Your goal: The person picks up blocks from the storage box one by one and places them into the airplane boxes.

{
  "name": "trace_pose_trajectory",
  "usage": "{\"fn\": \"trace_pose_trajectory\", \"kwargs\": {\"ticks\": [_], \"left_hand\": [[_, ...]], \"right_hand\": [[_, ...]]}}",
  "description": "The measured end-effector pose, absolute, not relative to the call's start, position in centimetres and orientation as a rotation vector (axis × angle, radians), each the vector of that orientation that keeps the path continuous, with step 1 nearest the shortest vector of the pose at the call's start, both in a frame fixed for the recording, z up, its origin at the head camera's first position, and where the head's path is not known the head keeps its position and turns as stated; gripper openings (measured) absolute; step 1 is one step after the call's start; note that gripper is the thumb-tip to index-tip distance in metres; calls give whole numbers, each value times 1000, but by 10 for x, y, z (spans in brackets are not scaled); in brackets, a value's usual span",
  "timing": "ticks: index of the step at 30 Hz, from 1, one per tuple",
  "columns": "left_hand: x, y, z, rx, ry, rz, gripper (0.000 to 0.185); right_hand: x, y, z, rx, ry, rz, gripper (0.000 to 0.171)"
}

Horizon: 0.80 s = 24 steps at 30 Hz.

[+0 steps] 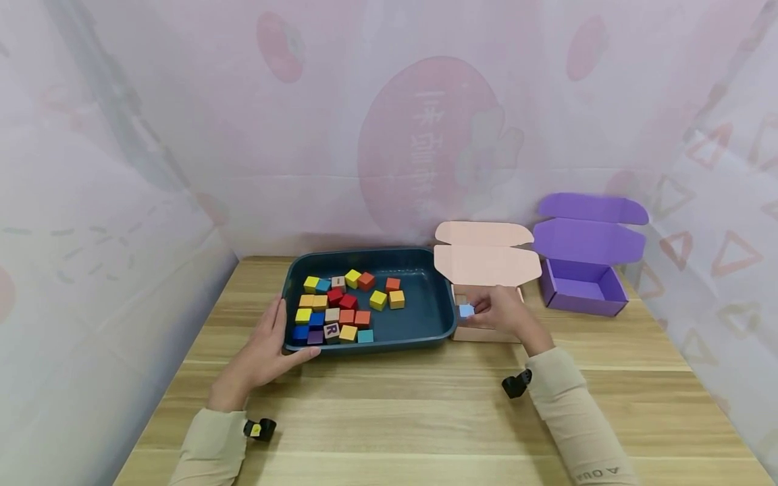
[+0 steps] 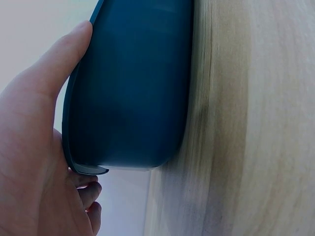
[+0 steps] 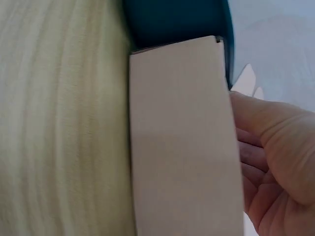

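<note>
A small pale-blue cube (image 1: 466,310), plain-faced and square on every side so that no long axis shows, is pinched in the fingertips of the person's right hand (image 1: 503,312) over the open pink box (image 1: 486,333). The hand hides most of the box's inside; one light-coloured block (image 1: 460,298) shows at its back corner. The box's lid (image 1: 485,253) stands folded back toward the wall, and its side sits against the right end of a dark teal tray (image 1: 425,317).

The tray lies with its long side across the wooden table (image 1: 425,418) and holds a loose cluster of coloured cubes (image 1: 340,307), yellow, red, orange, blue, purple and natural wood, gathered in its left half. The left hand (image 1: 267,347) grips the tray's near left corner, thumb over the rim, fingers curled beneath.

To the right, apart from the pink box, an open purple box (image 1: 583,287) stands with its lid raised.
</note>
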<state>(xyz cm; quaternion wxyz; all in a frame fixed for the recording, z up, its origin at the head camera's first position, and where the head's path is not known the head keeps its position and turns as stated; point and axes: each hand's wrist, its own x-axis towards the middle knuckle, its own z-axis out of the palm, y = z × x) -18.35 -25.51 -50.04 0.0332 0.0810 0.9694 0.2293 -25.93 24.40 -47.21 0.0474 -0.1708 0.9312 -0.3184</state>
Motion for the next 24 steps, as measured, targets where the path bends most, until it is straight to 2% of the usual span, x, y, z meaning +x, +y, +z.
{"fn": "trace_pose_trajectory", "kwargs": {"ticks": [10,24], "left_hand": [[-184,-256,-499,253,2977,716,132],[-183,-254,-500,249,2971,722,131]], "right_hand": [[-261,234,-488,-474,2861,-1048,14],[-259,218,-487,-253,2801,-1154,17]]}}
